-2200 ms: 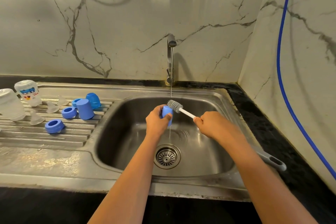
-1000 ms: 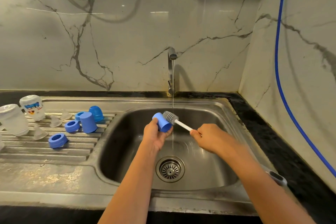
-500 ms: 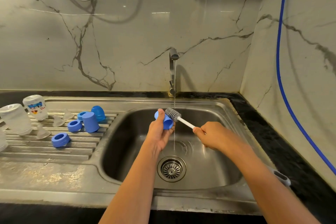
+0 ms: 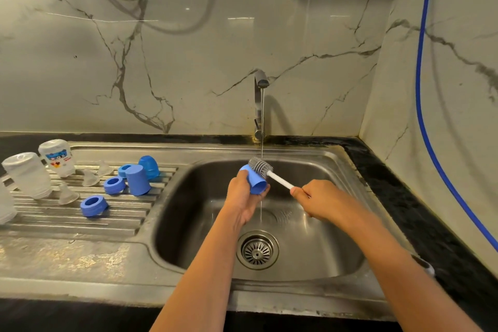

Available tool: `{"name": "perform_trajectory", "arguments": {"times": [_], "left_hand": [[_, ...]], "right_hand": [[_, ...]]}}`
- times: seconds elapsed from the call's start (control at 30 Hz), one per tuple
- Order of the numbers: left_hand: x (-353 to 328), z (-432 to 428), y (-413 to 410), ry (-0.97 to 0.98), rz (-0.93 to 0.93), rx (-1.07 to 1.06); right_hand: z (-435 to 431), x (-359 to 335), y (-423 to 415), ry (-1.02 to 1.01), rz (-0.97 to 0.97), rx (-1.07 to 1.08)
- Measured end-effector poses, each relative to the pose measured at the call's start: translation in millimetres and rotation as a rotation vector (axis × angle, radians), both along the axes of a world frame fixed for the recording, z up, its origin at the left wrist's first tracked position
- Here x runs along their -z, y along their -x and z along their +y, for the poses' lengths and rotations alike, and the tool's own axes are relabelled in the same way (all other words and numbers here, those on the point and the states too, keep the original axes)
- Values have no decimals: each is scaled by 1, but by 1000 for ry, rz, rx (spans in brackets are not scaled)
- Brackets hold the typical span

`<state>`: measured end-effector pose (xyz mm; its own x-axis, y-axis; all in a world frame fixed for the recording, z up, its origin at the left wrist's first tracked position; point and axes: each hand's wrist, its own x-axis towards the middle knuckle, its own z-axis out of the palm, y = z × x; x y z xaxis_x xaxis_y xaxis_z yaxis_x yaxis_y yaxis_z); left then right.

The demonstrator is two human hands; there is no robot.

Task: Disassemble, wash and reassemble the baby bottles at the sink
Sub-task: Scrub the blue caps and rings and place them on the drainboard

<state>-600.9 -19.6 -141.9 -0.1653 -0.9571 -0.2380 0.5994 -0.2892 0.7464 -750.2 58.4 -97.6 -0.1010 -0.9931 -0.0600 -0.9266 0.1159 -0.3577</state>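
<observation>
Gripping the cap (image 4: 256,182) in my left hand (image 4: 242,198) over the sink (image 4: 323,237), mouth tilted toward my right, I clenched the brush (image 4: 279,180) in my right hand (image 4: 315,198), its handle slanting up-left so the bristles lay across the cap's outside.

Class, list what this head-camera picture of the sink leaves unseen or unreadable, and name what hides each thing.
Head view:
- Brush handle's end: hidden inside the right hand.
- Bottle at the left edge: cut off by the frame.
- Grey object at the sink rim: mostly behind the right forearm.
- Print on the labelled bottle: too small to read.
- Fingers of the left hand: mostly behind the blue cap.
</observation>
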Motion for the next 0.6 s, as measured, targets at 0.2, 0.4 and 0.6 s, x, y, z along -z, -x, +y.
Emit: {"name": "perform_trajectory", "arguments": {"times": [0.2,0.4,0.6], "left_hand": [[8,-6,-9,-31,31,-145],[8,1,1,140,-116,101],[9,-9,-7,30,-21,-153]], "right_hand": [[10,-8,-6,-77,-10,-45],[1,4,-18,117,-42,28],[11,-7,-7,-111,-144,-1]]}}
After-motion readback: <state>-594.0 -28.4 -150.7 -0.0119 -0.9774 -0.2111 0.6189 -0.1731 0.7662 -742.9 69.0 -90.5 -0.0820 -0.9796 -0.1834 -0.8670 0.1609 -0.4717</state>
